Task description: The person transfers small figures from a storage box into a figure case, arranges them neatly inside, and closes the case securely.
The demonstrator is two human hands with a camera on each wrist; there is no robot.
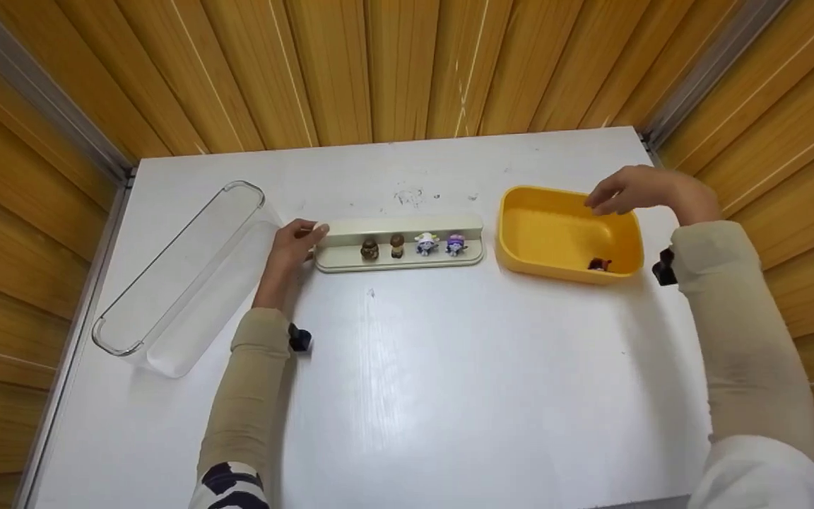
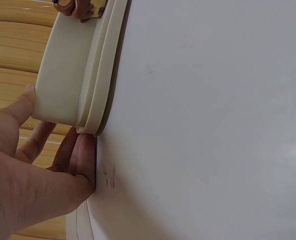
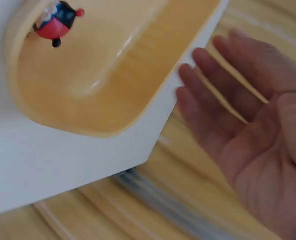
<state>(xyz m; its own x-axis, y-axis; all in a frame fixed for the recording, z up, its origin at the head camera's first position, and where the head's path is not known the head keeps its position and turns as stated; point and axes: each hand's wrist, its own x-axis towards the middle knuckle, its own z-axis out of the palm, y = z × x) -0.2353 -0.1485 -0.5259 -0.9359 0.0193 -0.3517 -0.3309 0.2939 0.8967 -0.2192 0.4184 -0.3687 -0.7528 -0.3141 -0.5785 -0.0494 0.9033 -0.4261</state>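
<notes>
Steadying the left end of a cream figurine shelf (image 1: 398,249) with the left hand (image 1: 292,249), fingers (image 2: 83,155) loosely curled round its end, thumb on the back wall. Lying flat on the white surface (image 1: 407,367), between a clear plastic bin (image 1: 181,272) on the left and a yellow tub (image 1: 568,233) on the right. Carrying four small figures in a row: two brown ones (image 1: 369,249) (image 1: 397,245), then a white-and-blue one (image 1: 426,244) and a purple-haired one (image 1: 455,244). Hovering above the far rim of the yellow tub with the right hand (image 1: 644,192), palm open, fingers (image 3: 212,107) straight and slightly spread, holding nothing. Resting alone inside the tub, against its near wall, a small red-and-black figure (image 3: 57,23), well apart from the hand. Backing the whole scene, yellow wooden slat walls (image 1: 407,63) on three sides. Covering both forearms, beige sleeves (image 1: 739,332), each with a black wrist device.
</notes>
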